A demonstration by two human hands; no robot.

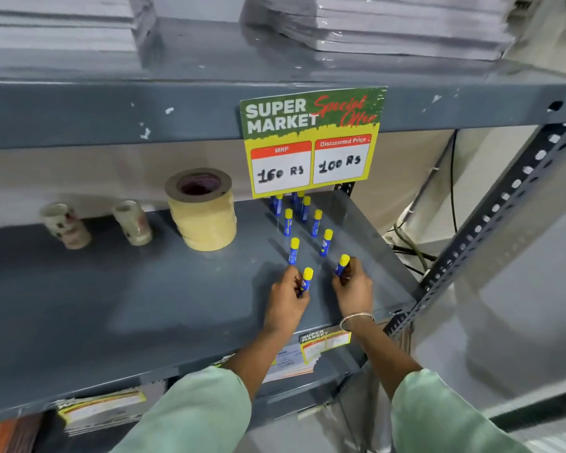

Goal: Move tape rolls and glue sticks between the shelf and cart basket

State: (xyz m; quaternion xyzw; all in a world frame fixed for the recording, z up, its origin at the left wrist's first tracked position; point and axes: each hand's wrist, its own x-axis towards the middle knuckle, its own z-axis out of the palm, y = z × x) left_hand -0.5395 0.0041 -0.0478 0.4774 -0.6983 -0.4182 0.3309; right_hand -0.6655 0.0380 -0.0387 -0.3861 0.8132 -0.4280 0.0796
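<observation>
**Two glue sticks gripped near the shelf's right front corner**

A glue stick is pinched upright in the left hand, and a second glue stick is pinched in the right hand, both just above the grey shelf near its right front corner. More glue sticks are stood in two rows toward the back right corner. Broad bare room is left along the front edge. A stack of tape rolls is kept mid-shelf, with smaller tape rolls toward the back left

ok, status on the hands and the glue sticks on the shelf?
Left hand and right hand each grip a blue yellow-capped glue stick on the grey metal shelf. Nothing in the way.
</observation>
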